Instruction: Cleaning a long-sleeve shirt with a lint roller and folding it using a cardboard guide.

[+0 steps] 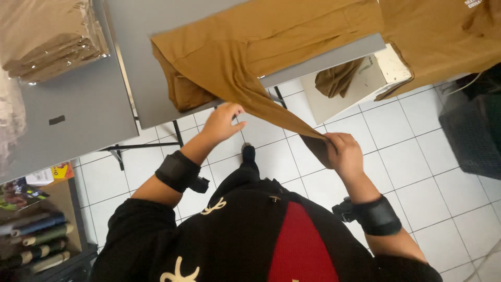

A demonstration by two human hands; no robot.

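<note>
A brown long-sleeved shirt (271, 36) lies on a grey table (151, 99) and hangs over its near edge. One sleeve (261, 99) is stretched out from the table toward me. My right hand (342, 154) is closed on the sleeve's cuff end, off the table above the floor. My left hand (222, 122) touches the same sleeve near the table edge, fingers apart and curled against the fabric. Both wrists wear black bands.
A stack of bagged brown garments (49, 39) rests on a second grey table at the left. Another brown shirt (443, 36) lies at the upper right, above a cardboard box (360, 83) holding brown fabric. A dark crate (475, 136) stands at right. Rolled items (36, 243) fill a shelf at lower left.
</note>
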